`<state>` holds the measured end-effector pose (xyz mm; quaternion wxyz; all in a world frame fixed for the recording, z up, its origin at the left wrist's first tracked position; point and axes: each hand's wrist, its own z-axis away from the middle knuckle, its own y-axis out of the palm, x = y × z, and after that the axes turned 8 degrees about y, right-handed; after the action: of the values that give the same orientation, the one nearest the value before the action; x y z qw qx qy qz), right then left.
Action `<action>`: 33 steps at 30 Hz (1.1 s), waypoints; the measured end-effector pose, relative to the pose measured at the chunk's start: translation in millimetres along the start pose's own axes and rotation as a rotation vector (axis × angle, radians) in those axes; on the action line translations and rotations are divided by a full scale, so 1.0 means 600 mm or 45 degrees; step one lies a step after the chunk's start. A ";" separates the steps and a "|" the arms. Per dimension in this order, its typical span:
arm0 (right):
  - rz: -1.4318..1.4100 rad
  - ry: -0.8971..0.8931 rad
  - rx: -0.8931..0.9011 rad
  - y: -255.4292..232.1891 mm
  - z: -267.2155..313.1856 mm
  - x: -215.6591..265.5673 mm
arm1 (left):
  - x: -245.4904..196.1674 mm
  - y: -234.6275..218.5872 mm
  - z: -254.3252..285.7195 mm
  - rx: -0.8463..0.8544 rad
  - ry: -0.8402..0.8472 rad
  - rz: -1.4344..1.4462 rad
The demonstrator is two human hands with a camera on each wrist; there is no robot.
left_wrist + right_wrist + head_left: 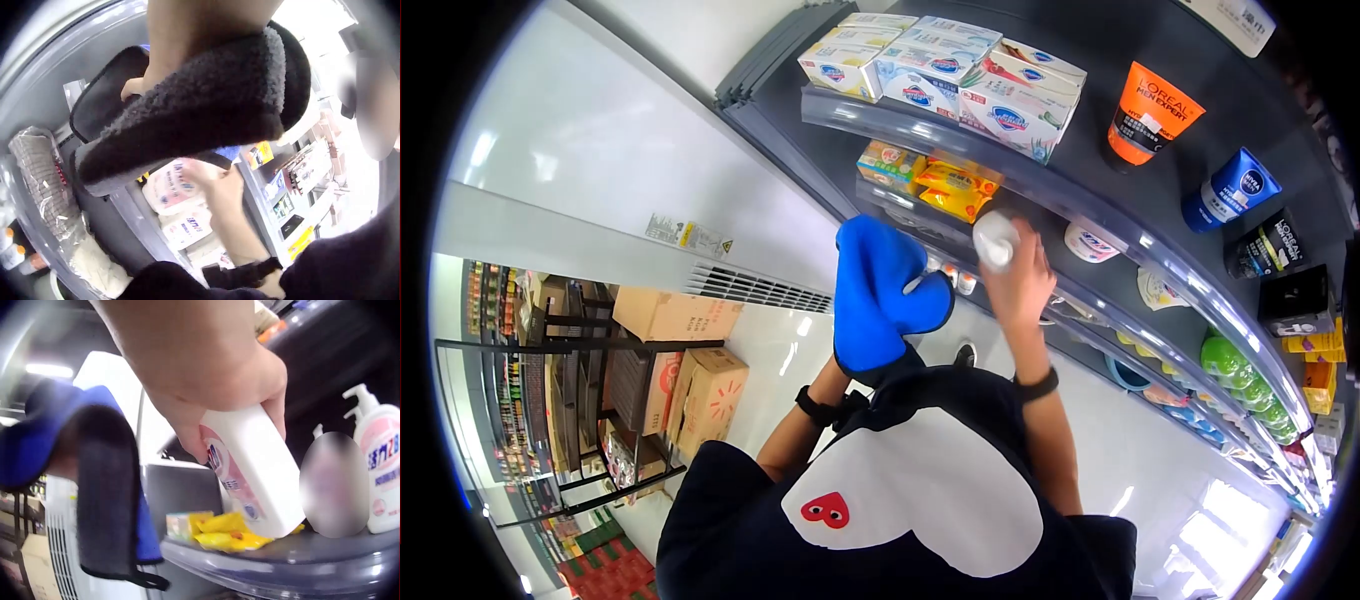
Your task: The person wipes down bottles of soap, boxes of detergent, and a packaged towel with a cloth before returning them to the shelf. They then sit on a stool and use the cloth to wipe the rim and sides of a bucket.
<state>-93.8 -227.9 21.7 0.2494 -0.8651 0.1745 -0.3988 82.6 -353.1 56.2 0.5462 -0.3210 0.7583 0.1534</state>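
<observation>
My right hand (1022,285) grips a white bottle (265,469) with a pink label near its top, holding it tilted over the shelf edge. Its top is hidden under the palm. In my left hand (134,87) is a blue cloth (875,290) with black edging, folded over the fingers. Dark and grey fleecy parts of it face the left wrist view, and a small loop hangs from its lower corner in the right wrist view. The head view hides most of this hand behind the cloth. Matching white pump bottles (382,465) stand on the shelf beside the held one.
Yellow packs (958,188) lie behind the bottle. Boxed soap bars (925,75) line the upper shelf, with an orange tube (1150,115) and a blue tube (1232,190) further right. A white cabinet (640,150) borders the shelf's left end. Cardboard boxes (705,400) sit behind it.
</observation>
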 end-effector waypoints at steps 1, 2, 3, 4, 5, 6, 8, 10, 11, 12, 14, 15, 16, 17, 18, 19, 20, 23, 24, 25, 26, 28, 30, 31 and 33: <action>-0.096 0.113 0.044 -0.030 0.005 0.033 | 0.011 0.000 -0.002 0.076 -0.003 0.105; -0.190 0.231 0.090 -0.060 0.010 0.065 | 0.018 -0.001 -0.005 0.156 -0.013 0.210; -0.342 0.280 0.114 -0.076 0.015 0.085 | 0.010 0.008 -0.008 0.233 0.048 0.150; -0.495 0.328 0.136 -0.088 0.017 0.102 | 0.002 0.017 -0.012 0.307 0.113 0.092; -0.582 0.373 0.240 -0.106 0.014 0.122 | -0.007 0.025 -0.016 0.376 0.181 0.038; -0.558 0.307 0.266 -0.118 0.013 0.138 | -0.025 0.041 -0.021 0.342 0.146 0.199; -0.641 0.301 0.426 -0.138 0.014 0.152 | -0.042 0.050 -0.021 0.346 -0.020 0.315; -0.844 0.363 0.542 -0.138 0.028 0.127 | -0.036 0.041 -0.015 0.415 -0.062 0.178; -0.950 0.456 0.564 -0.133 0.039 0.113 | -0.032 0.039 -0.014 0.433 0.030 0.089; -1.056 0.551 0.587 -0.134 0.047 0.103 | -0.024 0.039 -0.012 0.452 0.195 -0.065; -1.354 0.837 0.673 -0.155 0.058 0.098 | -0.019 0.050 -0.009 0.344 0.174 -0.180; -1.487 0.917 0.668 -0.157 0.064 0.092 | -0.036 0.066 -0.019 0.276 0.127 -0.081; -1.621 0.994 0.658 -0.158 0.068 0.083 | -0.045 0.084 -0.026 0.210 0.083 0.019; -1.729 1.014 0.711 -0.161 0.069 0.069 | -0.046 0.105 -0.030 0.041 -0.159 0.058; -1.758 0.999 0.788 -0.154 0.073 0.050 | -0.069 0.116 -0.035 0.013 -0.227 0.112; -1.788 0.990 0.856 -0.144 0.079 0.032 | -0.069 0.119 -0.025 0.128 -0.361 0.176; -1.793 1.000 0.912 -0.143 0.081 0.019 | -0.059 0.116 -0.006 0.178 -0.490 0.217; -1.604 0.868 0.896 -0.150 0.074 0.026 | -0.054 0.110 0.002 0.464 0.060 -0.380; -1.380 0.574 0.780 -0.136 0.079 0.019 | -0.064 0.124 -0.008 0.436 0.517 -0.822; -1.391 0.493 0.684 -0.126 0.090 0.022 | -0.086 0.134 -0.012 0.344 0.791 -1.040; -1.390 0.422 0.592 -0.120 0.096 0.027 | -0.127 0.154 -0.017 0.302 0.797 -0.853; -1.400 0.423 0.499 -0.127 0.083 0.039 | -0.110 0.145 -0.004 0.524 0.575 -0.617; -1.175 0.438 0.409 -0.130 0.092 0.042 | -0.065 0.116 0.008 0.825 0.390 -0.626; -1.008 0.593 0.469 -0.165 0.086 0.062 | -0.079 0.116 0.002 0.890 0.459 -0.650; -0.584 0.631 0.463 -0.204 0.083 0.102 | -0.096 0.115 -0.019 1.005 0.600 -0.724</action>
<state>-4.4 -144.3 100.7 0.2533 -0.7007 -0.0423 -0.6657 40.3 -289.7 105.8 0.4605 -0.3097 0.7435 -0.3732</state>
